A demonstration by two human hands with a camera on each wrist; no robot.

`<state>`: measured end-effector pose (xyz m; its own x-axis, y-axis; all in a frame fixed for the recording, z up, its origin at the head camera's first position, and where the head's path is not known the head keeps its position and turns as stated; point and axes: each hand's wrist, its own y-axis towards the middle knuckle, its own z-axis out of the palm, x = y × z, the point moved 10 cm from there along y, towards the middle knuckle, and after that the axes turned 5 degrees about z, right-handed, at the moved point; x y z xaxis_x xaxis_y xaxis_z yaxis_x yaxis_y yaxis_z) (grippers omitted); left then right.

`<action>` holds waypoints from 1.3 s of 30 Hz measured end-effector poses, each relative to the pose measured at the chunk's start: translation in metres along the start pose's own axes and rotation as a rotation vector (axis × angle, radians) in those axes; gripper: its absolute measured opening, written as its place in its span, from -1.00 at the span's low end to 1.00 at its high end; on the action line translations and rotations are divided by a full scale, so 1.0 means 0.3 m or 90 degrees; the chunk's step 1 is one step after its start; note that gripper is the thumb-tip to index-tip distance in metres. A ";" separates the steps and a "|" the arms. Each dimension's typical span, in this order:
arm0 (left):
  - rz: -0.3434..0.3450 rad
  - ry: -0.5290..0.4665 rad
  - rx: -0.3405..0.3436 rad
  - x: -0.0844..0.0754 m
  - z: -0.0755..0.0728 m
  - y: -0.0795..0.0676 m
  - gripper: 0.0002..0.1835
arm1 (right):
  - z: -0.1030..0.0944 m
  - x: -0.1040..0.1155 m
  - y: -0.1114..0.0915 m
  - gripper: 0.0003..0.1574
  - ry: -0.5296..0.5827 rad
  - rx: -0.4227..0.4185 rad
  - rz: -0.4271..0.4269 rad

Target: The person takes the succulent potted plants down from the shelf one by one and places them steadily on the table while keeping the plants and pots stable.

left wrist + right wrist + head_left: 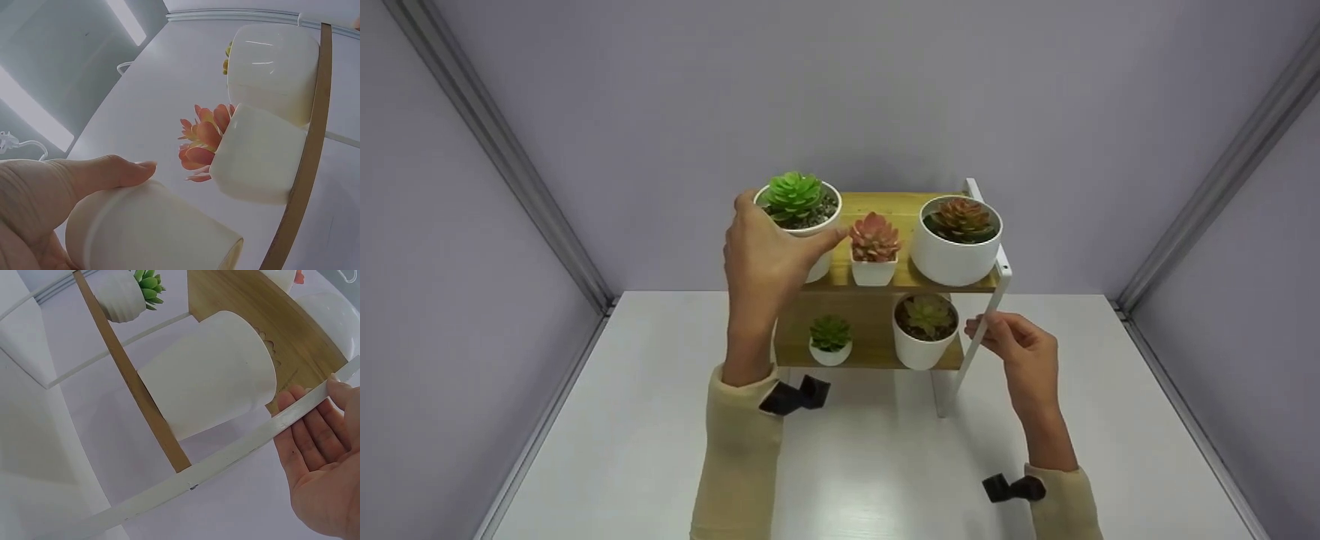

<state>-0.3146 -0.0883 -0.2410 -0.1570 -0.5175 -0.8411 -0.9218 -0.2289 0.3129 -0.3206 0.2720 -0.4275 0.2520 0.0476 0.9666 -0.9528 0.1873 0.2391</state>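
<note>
My left hand (769,251) grips a white round pot (152,230) holding a bright green succulent (793,196), thumb across the near side and fingers round the left. That pot is at the left end of a two-tier wooden shelf (885,204); in the left wrist view its base shows a small gap from the board. Beside it stands a small white pot with a pink succulent (874,238). At the shelf's right side, my right hand (1021,349) holds the white metal leg (298,408) between thumb and fingers.
A wide white pot (956,259) with a reddish succulent stands on the top tier's right end. On the lower tier are a small pot with a green succulent (830,332) and a larger white pot (921,351). Grey walls (660,112) enclose the white table (660,420).
</note>
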 end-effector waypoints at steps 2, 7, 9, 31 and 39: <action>-0.001 -0.004 0.004 0.001 -0.002 -0.006 0.21 | -0.001 0.000 0.000 -0.64 -0.001 -0.001 0.000; 0.009 -0.022 0.008 0.000 -0.015 -0.022 0.19 | 0.001 0.000 -0.001 -0.59 -0.003 0.001 0.002; 0.015 -0.028 0.011 0.000 -0.019 -0.028 0.19 | 0.001 0.001 -0.002 -0.60 -0.002 0.001 0.003; 0.041 -0.066 0.069 0.047 -0.046 -0.091 0.13 | 0.001 -0.004 -0.003 -0.58 0.001 -0.004 0.012; 0.033 -0.070 0.077 0.064 -0.045 -0.111 0.16 | 0.001 -0.006 -0.002 -0.62 0.003 -0.005 0.010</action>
<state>-0.2821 -0.1018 -0.2616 -0.2376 -0.4313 -0.8703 -0.9461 -0.1001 0.3079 -0.3206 0.2714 -0.4294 0.2371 0.0553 0.9699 -0.9553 0.1946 0.2225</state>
